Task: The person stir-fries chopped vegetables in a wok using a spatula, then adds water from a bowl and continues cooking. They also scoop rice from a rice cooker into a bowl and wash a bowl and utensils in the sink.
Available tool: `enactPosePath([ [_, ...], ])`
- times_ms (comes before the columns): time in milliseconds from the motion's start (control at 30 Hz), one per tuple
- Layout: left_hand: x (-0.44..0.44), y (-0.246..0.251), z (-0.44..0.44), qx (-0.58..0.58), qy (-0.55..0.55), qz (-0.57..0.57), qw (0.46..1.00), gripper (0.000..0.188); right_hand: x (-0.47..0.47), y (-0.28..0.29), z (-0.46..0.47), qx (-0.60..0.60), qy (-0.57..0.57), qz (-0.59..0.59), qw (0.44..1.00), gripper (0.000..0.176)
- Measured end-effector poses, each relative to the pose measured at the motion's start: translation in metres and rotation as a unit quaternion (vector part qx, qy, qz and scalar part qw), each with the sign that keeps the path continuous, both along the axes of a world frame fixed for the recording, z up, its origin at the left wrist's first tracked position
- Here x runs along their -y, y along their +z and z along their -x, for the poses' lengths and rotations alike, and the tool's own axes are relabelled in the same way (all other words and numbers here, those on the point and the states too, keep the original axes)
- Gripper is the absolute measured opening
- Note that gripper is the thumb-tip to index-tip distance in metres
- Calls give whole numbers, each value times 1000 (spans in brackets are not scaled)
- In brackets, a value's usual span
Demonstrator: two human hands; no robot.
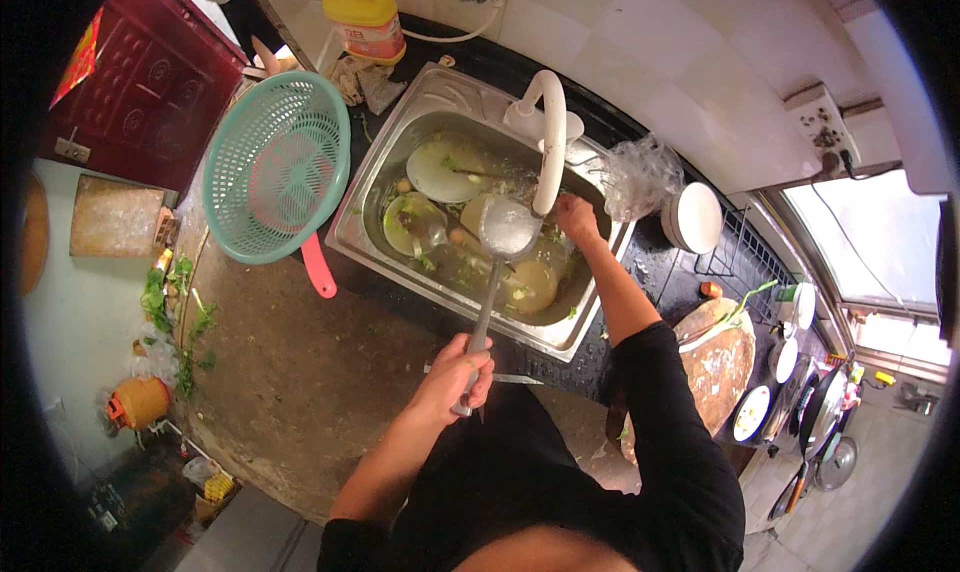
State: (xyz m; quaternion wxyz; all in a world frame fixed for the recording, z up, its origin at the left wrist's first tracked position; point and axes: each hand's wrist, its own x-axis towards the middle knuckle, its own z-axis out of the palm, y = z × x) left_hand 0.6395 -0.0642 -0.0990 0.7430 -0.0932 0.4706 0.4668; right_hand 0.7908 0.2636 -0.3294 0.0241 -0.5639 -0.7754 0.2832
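Observation:
My left hand [459, 381] is closed around the handle of a metal ladle [508, 227], whose bowl sits below the white curved faucet [553, 137], over the sink. At the sink's right side, my right hand [576, 218] is curled near the faucet's outlet; whether its fingers hold anything cannot be told. Cloudy water fills the stainless steel sink [457, 302]. Plates or bowls [444, 168], chopsticks, bits of greens and small round brown things lie in the water.
Left of the sink are a green plastic colander [339, 159] and a pink handle [319, 268]. A yellow jug [364, 17] stands behind. To the right are a crumpled plastic bag [641, 178], white bowls [696, 216], a wire rack [739, 234] and a round cutting board [716, 369] with scallion.

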Motion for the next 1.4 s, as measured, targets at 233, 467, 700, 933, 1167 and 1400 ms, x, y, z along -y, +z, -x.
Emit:
enactPosePath([
  [233,7,-13,-3,-19,14,33,999,30,19,-52,16,130,77,-85,985,39],
  [467,5,-19,4,-27,30,50,998,38,65,58,-5,-1,2,-126,992,40],
  [700,-14,6,-6,26,-4,31,999,39,124,92,40,-82,208,-184,957,62],
  [933,34,-5,-8,-69,-68,21,995,54,53,58,46,-50,37,-54,997,44],
  [1167,65,-51,-1,-676,-381,78,625,34,71,134,31,-207,-25,-38,977,61],
  [1400,75,-48,1,-713,-363,13,599,26,78,112,68,18,107,-32,994,41],
])
